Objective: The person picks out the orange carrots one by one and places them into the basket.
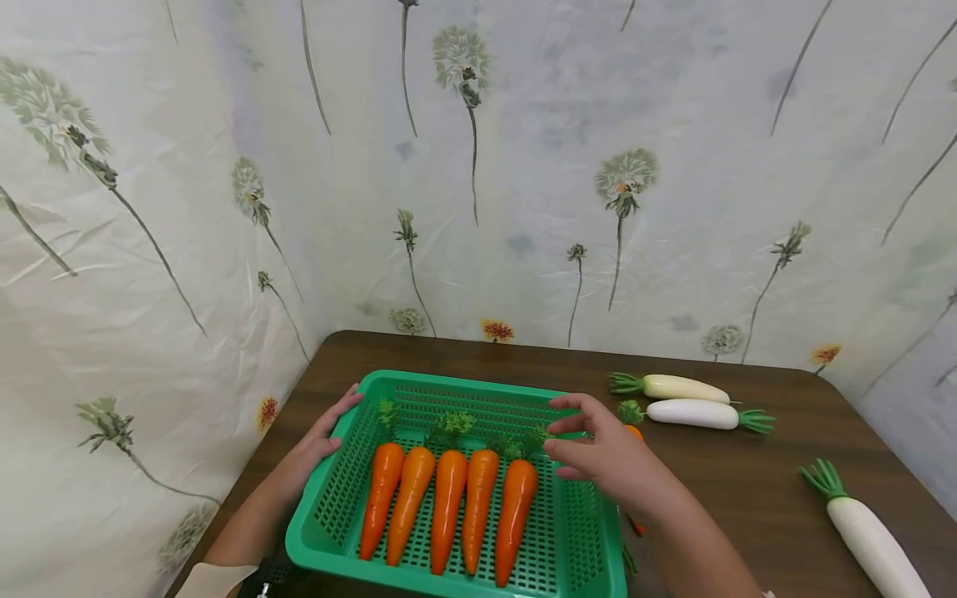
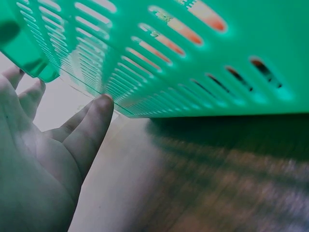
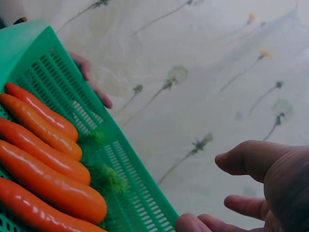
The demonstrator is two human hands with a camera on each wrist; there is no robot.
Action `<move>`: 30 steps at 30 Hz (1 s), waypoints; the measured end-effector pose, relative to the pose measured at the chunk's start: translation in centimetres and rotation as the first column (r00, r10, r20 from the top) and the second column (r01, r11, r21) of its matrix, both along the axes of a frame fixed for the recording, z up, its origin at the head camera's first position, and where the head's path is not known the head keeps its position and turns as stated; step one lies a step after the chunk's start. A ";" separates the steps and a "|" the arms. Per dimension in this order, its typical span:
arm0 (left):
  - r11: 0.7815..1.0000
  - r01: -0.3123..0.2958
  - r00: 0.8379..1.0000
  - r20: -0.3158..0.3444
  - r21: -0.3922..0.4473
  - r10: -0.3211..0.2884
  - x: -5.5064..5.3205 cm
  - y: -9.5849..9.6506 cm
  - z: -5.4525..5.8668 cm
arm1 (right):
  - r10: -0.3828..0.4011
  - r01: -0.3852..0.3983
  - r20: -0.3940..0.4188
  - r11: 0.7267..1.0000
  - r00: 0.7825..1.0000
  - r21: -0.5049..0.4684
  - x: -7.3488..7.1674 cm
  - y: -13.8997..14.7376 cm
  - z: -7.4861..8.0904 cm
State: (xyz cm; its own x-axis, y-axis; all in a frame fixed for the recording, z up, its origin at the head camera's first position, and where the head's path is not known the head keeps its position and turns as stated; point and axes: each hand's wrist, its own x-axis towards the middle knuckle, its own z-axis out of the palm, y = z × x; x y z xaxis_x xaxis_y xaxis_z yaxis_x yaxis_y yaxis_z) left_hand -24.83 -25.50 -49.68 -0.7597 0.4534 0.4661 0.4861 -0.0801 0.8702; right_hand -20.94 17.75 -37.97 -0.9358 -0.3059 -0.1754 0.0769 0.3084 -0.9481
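Note:
A green plastic basket [image 1: 449, 585] holds several orange carrots [image 1: 449, 511] in a row, their leafy green tops toward its far side. My left hand [image 1: 314, 457] rests against the basket's left side, fingers extended along the rim; in the left wrist view the left hand [image 2: 53, 145] touches the slotted wall from outside. Over the basket's right part hovers my right hand [image 1: 598, 448], its fingers loosely bent and apart with nothing between them. The right wrist view shows the thumb [image 3: 251, 159] spread from the fingers, near the rim.
Right of the basket, another carrot [image 1: 635, 433] is mostly hidden behind my right arm. Two white radishes [image 1: 691, 414] lie at the table's back right, and another white radish [image 1: 875, 540] lies near the right edge. Flowered cloth [image 1: 523, 208] hangs behind the brown table [image 1: 718, 482].

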 end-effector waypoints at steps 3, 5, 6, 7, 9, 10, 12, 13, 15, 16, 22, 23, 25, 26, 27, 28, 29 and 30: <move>1.000 -0.001 1.000 0.002 0.001 0.001 -0.2 0.1 -0.1 | -0.014 0.014 0.000 1.000 1.000 0.008 0.0 0.9 0.0; 1.000 0.005 1.000 0.009 0.009 -0.005 -0.3 0.0 -0.2 | -0.019 0.019 -0.006 1.000 1.000 0.007 -0.1 1.4 0.0; 1.000 0.010 1.000 0.006 0.012 -0.010 -0.4 -0.1 -0.3 | -0.023 0.023 -0.012 1.000 1.000 0.007 -0.2 1.6 -0.1; 1.000 0.018 1.000 0.004 0.015 -0.018 -0.4 -0.1 -0.3 | -0.027 0.027 -0.020 1.000 0.999 0.009 -0.3 1.8 -0.1; 0.999 0.036 0.999 -0.016 0.025 -0.036 -0.6 -0.1 -0.4 | -0.034 0.034 -0.033 0.999 0.999 0.012 -0.4 2.2 -0.1; 0.998 0.047 0.999 -0.024 0.031 -0.046 -0.6 -0.1 -0.4 | -0.038 0.038 -0.035 0.999 0.999 0.012 -0.4 2.4 -0.2; 0.998 0.058 0.998 -0.035 0.037 -0.056 -0.6 -0.1 -0.3 | -0.035 0.036 -0.046 0.999 0.998 0.018 -0.4 2.8 -0.3; 0.998 0.054 0.998 -0.040 0.035 -0.053 -0.5 0.0 -0.3 | -0.034 0.035 -0.048 0.999 0.998 0.019 -0.3 3.0 -0.3; 0.999 0.050 0.999 -0.014 0.020 -0.050 -0.2 0.1 -0.2 | -0.044 0.045 -0.044 0.999 0.998 0.024 -0.3 3.5 -0.5; 0.999 0.045 0.999 0.008 0.007 -0.045 0.0 0.1 -0.1 | -0.048 0.050 -0.047 0.998 0.998 0.027 -0.3 3.7 -0.5; 0.999 0.008 0.997 0.072 -0.040 -0.005 0.3 0.0 -0.1 | -0.116 0.120 -0.074 0.991 0.990 0.059 -0.4 4.8 -0.9; 0.999 0.001 0.998 0.058 -0.035 0.001 0.2 0.0 -0.1 | -0.131 0.135 -0.073 0.989 0.989 0.063 -0.5 4.9 -1.0; 1.000 -0.004 1.000 0.025 -0.019 0.004 0.0 0.0 -0.1 | -0.148 0.153 -0.078 0.986 0.986 0.066 -0.6 5.1 -1.3; 1.000 -0.001 1.000 0.012 -0.009 0.001 -0.1 0.0 -0.2 | -0.158 0.163 -0.081 0.984 0.984 0.070 -0.7 5.3 -1.4; 1.000 0.006 1.000 0.010 -0.004 -0.006 -0.2 0.0 -0.2 | -0.170 0.177 -0.081 0.981 0.982 0.075 -0.7 5.4 -1.6; 1.000 0.010 1.000 0.006 0.000 -0.010 -0.2 -0.1 -0.2 | -0.184 0.190 -0.079 0.978 0.980 0.083 -0.8 5.6 -1.8; 1.000 0.015 1.000 0.000 0.004 -0.015 -0.3 -0.1 -0.2 | -0.196 0.203 -0.079 0.975 0.977 0.093 -0.9 5.7 -2.0; 1.000 0.019 1.000 -0.004 0.007 -0.019 -0.3 -0.1 -0.2 | -0.204 0.211 -0.081 0.972 0.976 0.101 -1.0 5.9 -2.2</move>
State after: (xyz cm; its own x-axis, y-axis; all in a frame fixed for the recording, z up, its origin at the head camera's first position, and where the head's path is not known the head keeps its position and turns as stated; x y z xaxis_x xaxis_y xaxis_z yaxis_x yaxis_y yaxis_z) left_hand -25.09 -25.58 -49.89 -0.7491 0.4645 0.4724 0.4880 -0.0954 0.8676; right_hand -21.94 23.66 -40.22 -0.9879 -0.0865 -0.1290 0.0850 0.3943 -0.9150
